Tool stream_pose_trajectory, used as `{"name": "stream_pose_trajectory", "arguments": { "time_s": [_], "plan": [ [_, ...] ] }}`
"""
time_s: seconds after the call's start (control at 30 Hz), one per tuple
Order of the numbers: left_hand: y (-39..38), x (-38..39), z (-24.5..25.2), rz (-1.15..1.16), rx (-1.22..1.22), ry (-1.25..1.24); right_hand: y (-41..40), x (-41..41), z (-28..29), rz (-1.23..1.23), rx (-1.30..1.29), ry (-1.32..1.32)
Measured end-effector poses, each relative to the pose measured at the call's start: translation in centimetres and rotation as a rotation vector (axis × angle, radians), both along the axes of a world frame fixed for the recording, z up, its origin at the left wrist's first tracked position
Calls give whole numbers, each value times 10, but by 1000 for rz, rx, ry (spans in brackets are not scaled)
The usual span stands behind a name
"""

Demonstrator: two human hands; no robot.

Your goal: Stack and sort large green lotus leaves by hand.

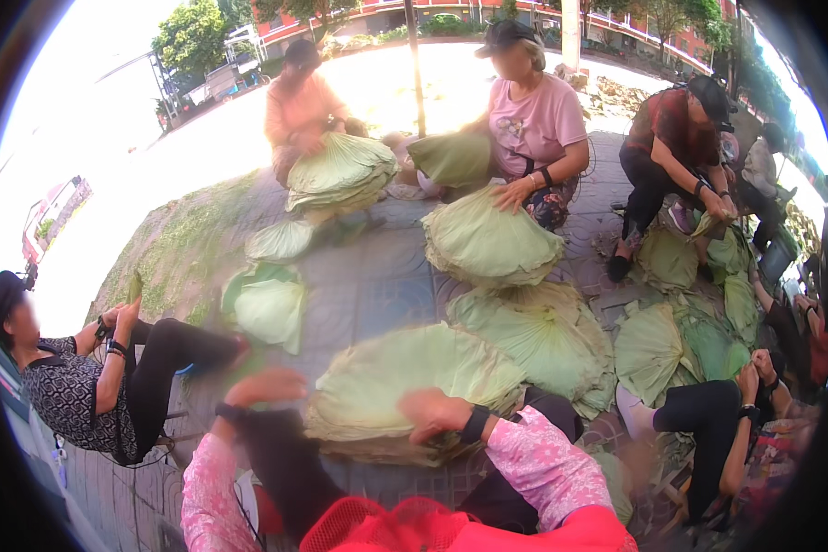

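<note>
A broad pile of pale green lotus leaves (400, 366) lies right in front of me, between my dark-trousered legs. My left hand (268, 386), blurred by motion, is in the air just left of the pile with its fingers stretched out and nothing visible in it. Above the near right part of the pile is my right hand (431, 412), also blurred, thumb apart from the fingers. I see no leaf in its grip, and whether it touches the top leaf cannot be told. A second leaf stack (545, 338) adjoins the pile on its far right.
Across from me, one person (538, 110) rests a hand on a leaf stack (490, 234); another person (307, 103) holds leaves (341, 165). More people sit left and right. Smaller leaf bundles (272, 307) lie on the paving ahead left. A pole (414, 69) stands behind.
</note>
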State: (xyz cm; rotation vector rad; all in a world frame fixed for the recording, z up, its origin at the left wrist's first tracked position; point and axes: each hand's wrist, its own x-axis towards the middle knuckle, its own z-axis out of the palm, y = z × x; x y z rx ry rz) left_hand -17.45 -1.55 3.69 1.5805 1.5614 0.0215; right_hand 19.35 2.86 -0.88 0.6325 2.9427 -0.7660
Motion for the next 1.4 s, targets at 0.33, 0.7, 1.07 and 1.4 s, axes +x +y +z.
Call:
{"name": "stream_pose_trajectory", "arguments": {
  "time_s": [0.33,0.7,1.07,1.4],
  "plan": [
    [21,37,47,377,128,-638,-4,-8,2,40,-6,-29],
    [95,72,105,565,460,-1437,1,-7,-3,72,76,-9],
    [87,137,65,581,252,-1618,17,-13,39,-101,-127,54],
    [88,180,47,652,455,-1500,1,-19,44,52,-1626,728]
  ]
}}
